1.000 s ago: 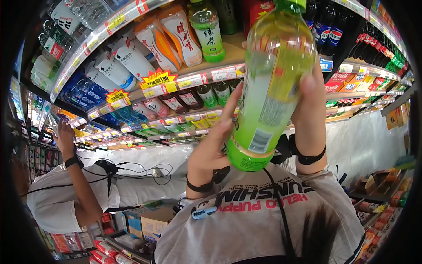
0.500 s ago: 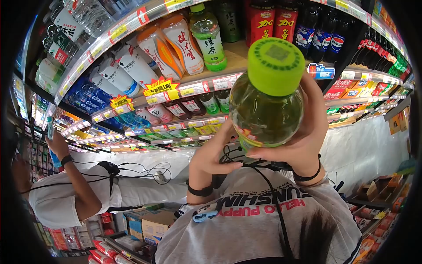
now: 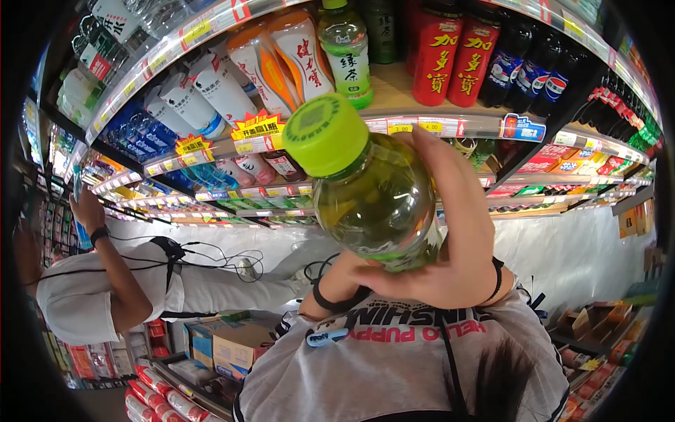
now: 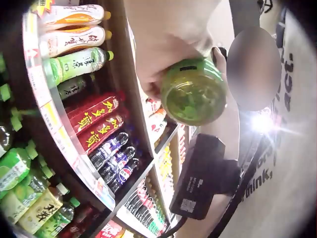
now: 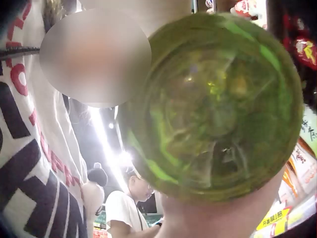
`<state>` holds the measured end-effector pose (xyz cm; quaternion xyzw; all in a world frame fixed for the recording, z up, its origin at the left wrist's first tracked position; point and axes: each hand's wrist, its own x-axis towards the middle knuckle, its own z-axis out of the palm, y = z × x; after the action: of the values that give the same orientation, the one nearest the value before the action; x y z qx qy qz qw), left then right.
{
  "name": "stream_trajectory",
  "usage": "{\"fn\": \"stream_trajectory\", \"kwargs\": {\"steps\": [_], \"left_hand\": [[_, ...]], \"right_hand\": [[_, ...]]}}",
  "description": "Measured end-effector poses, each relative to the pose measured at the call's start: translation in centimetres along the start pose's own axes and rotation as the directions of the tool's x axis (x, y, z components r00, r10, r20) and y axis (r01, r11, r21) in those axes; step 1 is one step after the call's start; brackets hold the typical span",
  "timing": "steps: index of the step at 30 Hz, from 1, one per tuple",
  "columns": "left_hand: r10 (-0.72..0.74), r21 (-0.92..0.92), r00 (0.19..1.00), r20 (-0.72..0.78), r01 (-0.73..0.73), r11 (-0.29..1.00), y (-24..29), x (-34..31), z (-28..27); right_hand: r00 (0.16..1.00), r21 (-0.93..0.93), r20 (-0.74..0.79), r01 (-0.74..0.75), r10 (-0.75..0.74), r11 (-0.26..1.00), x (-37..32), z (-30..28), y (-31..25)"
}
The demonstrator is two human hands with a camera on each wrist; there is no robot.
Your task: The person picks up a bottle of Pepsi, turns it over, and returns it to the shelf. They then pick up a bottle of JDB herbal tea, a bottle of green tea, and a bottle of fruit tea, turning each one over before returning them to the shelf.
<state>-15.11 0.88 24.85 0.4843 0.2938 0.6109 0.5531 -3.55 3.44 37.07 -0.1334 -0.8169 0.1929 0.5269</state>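
Note:
A green tea bottle (image 3: 376, 200) with a bright green cap (image 3: 327, 133) is tilted in the head view, its cap toward the upper left. My right hand (image 3: 450, 239) grips it from the right, fingers round the far side and thumb across below. My left hand (image 3: 341, 278) is close beneath the bottle, its fingers largely hidden there; I cannot tell whether they hold it. In the left wrist view, the bottle's base (image 4: 194, 94) appears beside a hand (image 4: 171, 39). That base fills much of the right wrist view.
Ahead stand shelves with a similar green tea bottle (image 3: 346, 60), red herbal tea bottles (image 3: 437, 56), cola bottles (image 3: 506, 74) and orange-and-white bottles (image 3: 302, 53). To the left another person (image 3: 105, 281) reaches toward the shelves. Cartons (image 3: 235, 348) lie behind that person.
The bottle has turned from showing its label and base to showing its cap, then tilted left. My left hand has slipped lower, behind the bottle. My right hand keeps its grip.

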Motion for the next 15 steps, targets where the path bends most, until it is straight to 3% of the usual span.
{"fn": "stream_trajectory", "kwargs": {"steps": [15], "left_hand": [[0.003, -0.131, 0.998, -0.058, -0.011, 0.991, 1.2, 1.2, -1.2]], "right_hand": [[0.979, 0.109, 0.088, 0.174, -0.184, 0.979, 0.2, -0.3, 0.2]]}}
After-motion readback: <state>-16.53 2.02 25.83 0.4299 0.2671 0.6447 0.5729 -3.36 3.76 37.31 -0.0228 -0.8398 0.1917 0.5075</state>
